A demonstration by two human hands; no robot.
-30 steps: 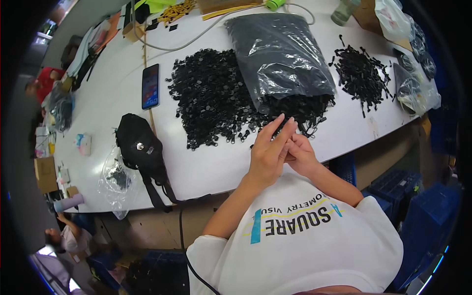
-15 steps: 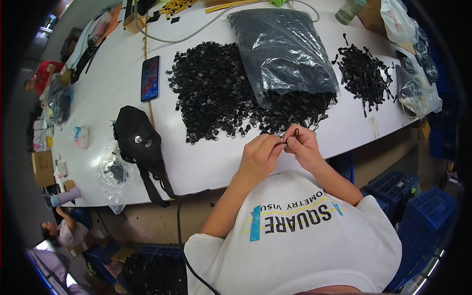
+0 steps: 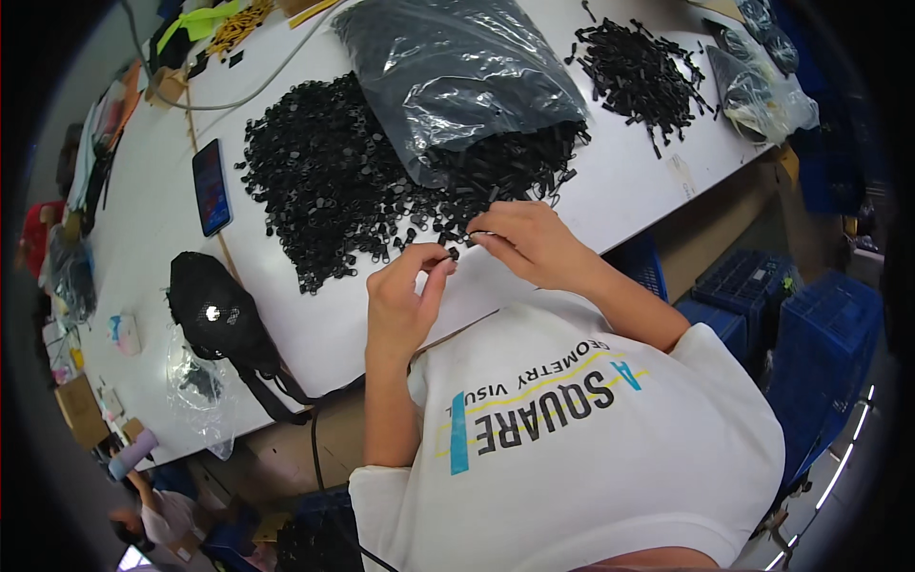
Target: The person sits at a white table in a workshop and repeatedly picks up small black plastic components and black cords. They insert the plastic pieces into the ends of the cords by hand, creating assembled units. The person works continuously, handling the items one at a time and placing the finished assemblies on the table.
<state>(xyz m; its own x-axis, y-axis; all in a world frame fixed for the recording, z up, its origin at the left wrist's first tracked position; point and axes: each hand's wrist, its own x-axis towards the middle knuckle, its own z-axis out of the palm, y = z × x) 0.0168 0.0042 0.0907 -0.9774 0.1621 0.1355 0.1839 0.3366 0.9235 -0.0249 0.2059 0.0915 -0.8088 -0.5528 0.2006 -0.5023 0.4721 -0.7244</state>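
The big bag (image 3: 457, 71) at the top middle is thin, crinkly plastic, very shiny. The small black pieces (image 3: 319, 181) heaped left of it look like plastic, some a bit shiny. The white tabletop (image 3: 324, 334) is smooth. The phone (image 3: 212, 189), upper left, looks glossy. The T-shirt (image 3: 610, 486) below is dull cloth.

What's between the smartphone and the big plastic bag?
Head view: from the plastic bag, a heap of small black ring-ended tabs, then a narrow bare strip of white tabletop beside the smartphone.
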